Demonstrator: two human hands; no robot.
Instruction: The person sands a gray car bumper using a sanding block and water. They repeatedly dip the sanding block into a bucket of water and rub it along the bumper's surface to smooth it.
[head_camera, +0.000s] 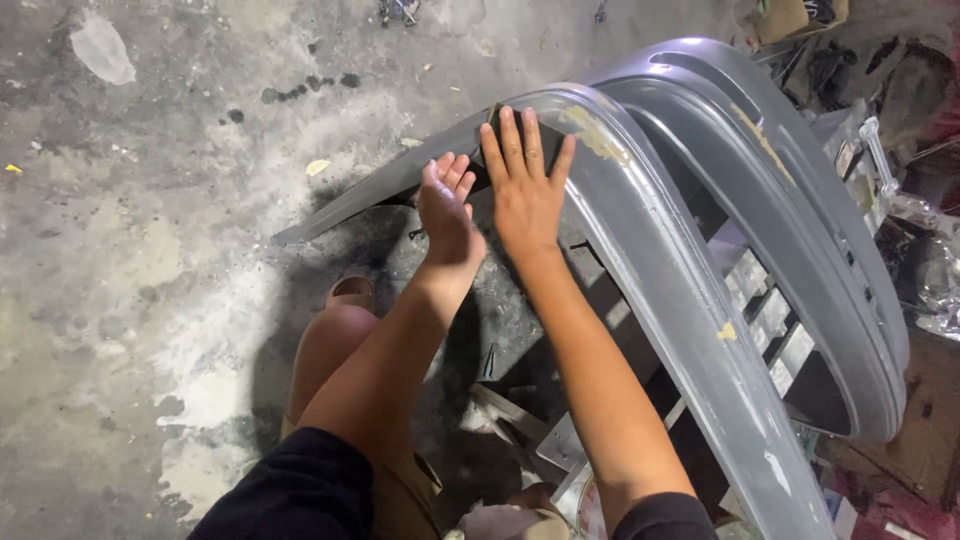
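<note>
1. Where the grey car bumper (700, 300) stands tipped on edge over the stained concrete floor (130, 280), it arches from a thin end at the left, over a high crest, down toward the bottom right.
2. The right hand (525, 190) lies flat on the crest, fingers spread, pressing a dark sanding sheet (492, 135) against the panel. Not curled round anything; the palm pins the sheet.
3. The left hand (445, 205) is just beside it, edge-on, fingers together and straight, touching the underside edge of the panel. No closed grasp there either.
4. Handling, as a judgement: a thin moulded shell, light for its bulk but long and floppy. The left tip would likely sag or twist if lifted by one end.
5. The primed surface looks smooth and a bit slick. Yellowish filler patches (595, 135) mark worked spots that may chip.
6. Best hold: the rolled lower edge or the ribbed inner bracing (770, 320), both hands well apart.
7. A bare knee (335, 345) sits under the arch. Clutter (900, 130) crowds the right side.
</note>
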